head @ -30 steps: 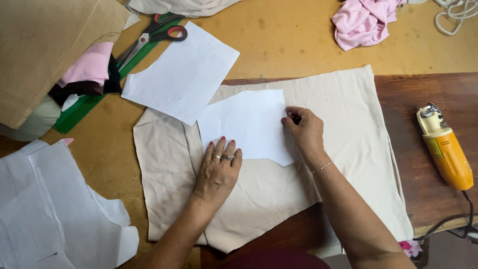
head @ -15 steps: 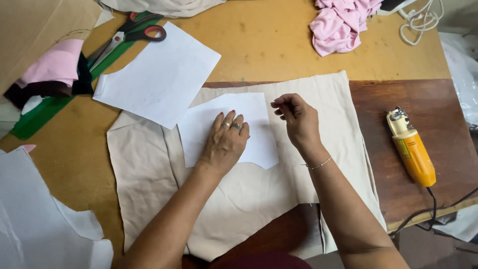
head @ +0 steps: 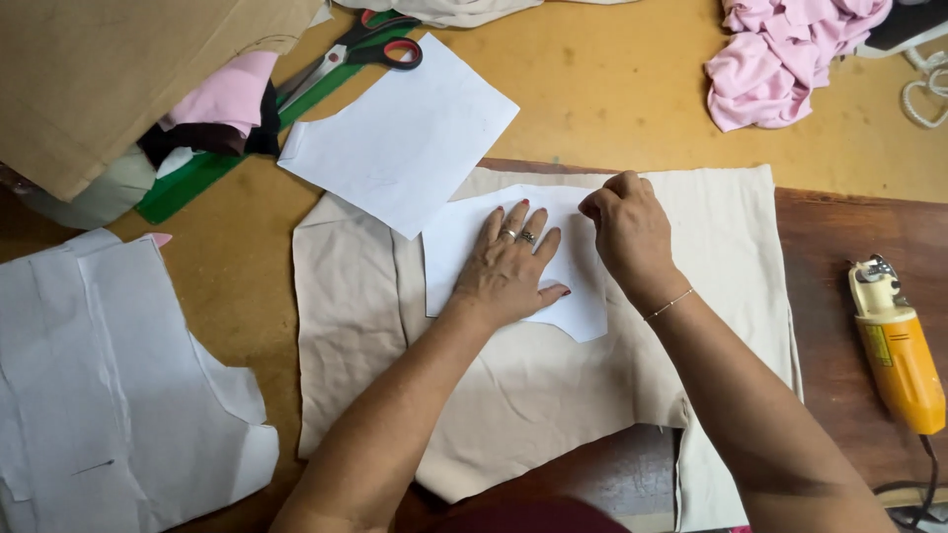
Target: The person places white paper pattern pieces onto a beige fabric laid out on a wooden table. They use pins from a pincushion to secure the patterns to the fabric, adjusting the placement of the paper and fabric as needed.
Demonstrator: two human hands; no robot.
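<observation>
Beige fabric (head: 533, 395) lies spread on the table (head: 612, 89), with a white paper pattern (head: 583, 281) on top. Left hand (head: 509, 271) presses flat on the pattern, fingers spread. Right hand (head: 627, 232) is closed at the pattern's upper edge; whether it pinches something, I cannot tell. Yellow cutter (head: 894, 345) lies well apart at right.

Can't tell if the right hand (head: 627, 227) is pinching a marker or anything, its fingertips curl under. The left hand (head: 509, 271) covers the middle of the white paper pattern (head: 583, 296). The pink fabric (head: 780, 54) and cardboard sheet (head: 109, 69) run off the top edge, and the yellow cutter (head: 894, 350) has its cord cut off at the bottom right.
</observation>
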